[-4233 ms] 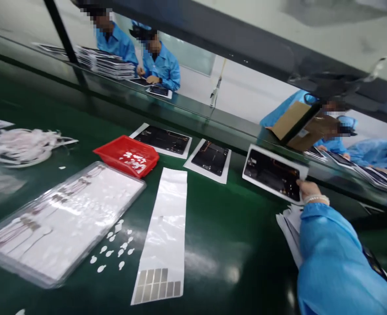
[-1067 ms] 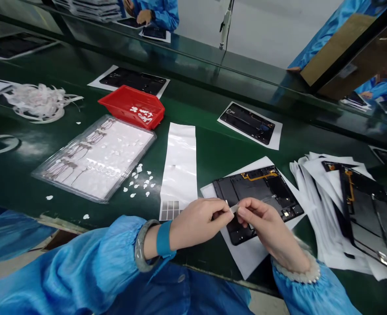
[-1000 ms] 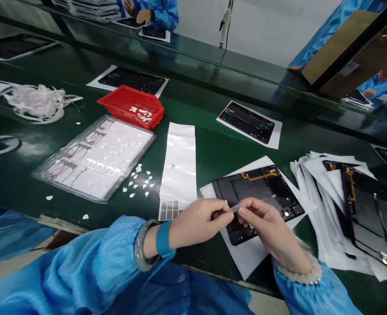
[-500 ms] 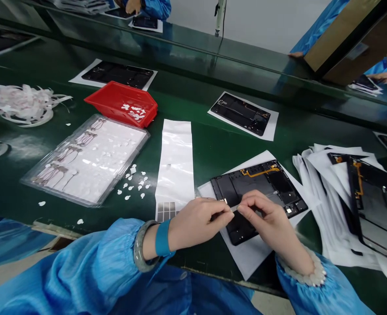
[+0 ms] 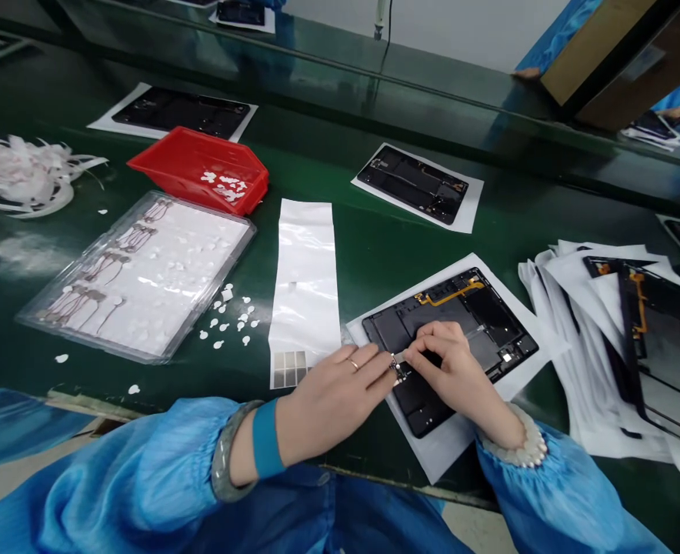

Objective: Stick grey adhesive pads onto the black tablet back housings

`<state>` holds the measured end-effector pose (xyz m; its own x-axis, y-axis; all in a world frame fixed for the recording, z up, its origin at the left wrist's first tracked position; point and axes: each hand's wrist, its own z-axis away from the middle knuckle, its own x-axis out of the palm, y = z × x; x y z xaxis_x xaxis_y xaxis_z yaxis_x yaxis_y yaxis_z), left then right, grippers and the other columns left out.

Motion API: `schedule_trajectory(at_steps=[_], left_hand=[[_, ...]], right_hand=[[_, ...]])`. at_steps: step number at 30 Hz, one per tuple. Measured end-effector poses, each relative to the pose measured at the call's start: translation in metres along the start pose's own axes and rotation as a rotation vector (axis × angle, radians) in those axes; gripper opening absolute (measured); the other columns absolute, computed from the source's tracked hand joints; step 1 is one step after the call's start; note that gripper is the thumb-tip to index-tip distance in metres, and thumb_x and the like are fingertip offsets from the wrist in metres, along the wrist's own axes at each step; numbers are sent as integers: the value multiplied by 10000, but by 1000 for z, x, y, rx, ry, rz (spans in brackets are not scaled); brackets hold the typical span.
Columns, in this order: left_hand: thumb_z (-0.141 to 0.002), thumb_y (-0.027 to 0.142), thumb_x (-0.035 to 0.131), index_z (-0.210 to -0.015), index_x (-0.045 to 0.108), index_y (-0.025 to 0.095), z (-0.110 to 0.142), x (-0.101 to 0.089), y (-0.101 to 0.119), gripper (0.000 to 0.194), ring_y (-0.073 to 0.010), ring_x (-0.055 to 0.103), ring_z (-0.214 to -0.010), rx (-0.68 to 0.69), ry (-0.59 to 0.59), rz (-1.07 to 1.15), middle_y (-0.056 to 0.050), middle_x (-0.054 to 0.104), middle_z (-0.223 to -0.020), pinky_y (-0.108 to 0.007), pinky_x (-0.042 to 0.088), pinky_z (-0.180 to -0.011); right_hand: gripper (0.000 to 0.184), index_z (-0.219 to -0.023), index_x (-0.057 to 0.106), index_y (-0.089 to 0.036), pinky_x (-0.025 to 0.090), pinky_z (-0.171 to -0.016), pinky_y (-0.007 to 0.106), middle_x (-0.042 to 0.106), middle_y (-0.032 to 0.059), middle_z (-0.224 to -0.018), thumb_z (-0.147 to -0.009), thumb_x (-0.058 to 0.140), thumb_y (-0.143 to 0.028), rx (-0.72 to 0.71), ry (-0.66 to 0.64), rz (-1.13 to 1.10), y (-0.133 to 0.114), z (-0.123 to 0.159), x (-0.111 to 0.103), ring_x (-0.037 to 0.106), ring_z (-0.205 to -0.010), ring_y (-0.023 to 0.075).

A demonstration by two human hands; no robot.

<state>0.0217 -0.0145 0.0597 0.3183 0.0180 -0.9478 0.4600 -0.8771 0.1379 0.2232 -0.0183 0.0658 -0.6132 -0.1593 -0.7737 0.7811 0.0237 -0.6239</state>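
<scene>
In front of me a black tablet housing (image 5: 432,408) lies at a slant on a white sheet (image 5: 441,458). It carries an orange flex cable (image 5: 452,295) along its far side. My right hand (image 5: 447,362) is over the housing, thumb and forefinger pinching a small greyish strip of tape (image 5: 401,357). My left hand (image 5: 337,396) lies with fingers stretched out, fingertips at the housing's near left edge beside small metal parts. Left of it rests a white backing sheet (image 5: 305,269) with grey square stickers (image 5: 289,369) at its near end.
Loose white round tabs (image 5: 241,319) lie beside a clear-edged tray (image 5: 167,358) holding small wired parts. Behind stands a red bin (image 5: 172,165). More housings (image 5: 415,185) lie farther back. Stacked sheets and housings (image 5: 582,369) sit at right. Tangled white strips (image 5: 22,177) lie at left.
My left hand has let go of the small strip and its fingers have straightened toward the housing's edge. My right hand has moved slightly left, keeping its pinch. The camera view has shifted a little.
</scene>
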Motion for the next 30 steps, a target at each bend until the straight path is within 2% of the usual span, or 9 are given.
schedule_trajectory(at_steps=[6, 26, 30], left_hand=[[-936, 92, 358, -1078, 571, 124, 1, 1, -10, 258, -226, 542, -1040, 9, -50, -60, -108, 607, -1091, -356, 453, -833], [-933, 160, 447, -1090, 551, 129, 2, 12, -10, 191, -232, 532, -1022, -23, -26, -57, -86, 590, -1075, -351, 437, -810], [-939, 163, 428, -1180, 512, 131, -1, 12, -10, 258, -228, 529, -1006, -14, -71, -90, -81, 578, -1056, -352, 431, -805]], right_hand=[[217, -641, 608, -234, 352, -869, 437, 581, 40, -815, -833, 538, -308, 12, 9, 6, -1, -3, 1, 452, -895, 229], [193, -655, 630, -227, 339, -882, 434, 573, 36, -834, -834, 572, -275, 34, -19, 34, 0, -3, 1, 447, -907, 225], [189, -658, 630, -226, 336, -885, 436, 577, 31, -839, -834, 578, -272, 27, -17, 41, 0, -3, 1, 451, -913, 224]])
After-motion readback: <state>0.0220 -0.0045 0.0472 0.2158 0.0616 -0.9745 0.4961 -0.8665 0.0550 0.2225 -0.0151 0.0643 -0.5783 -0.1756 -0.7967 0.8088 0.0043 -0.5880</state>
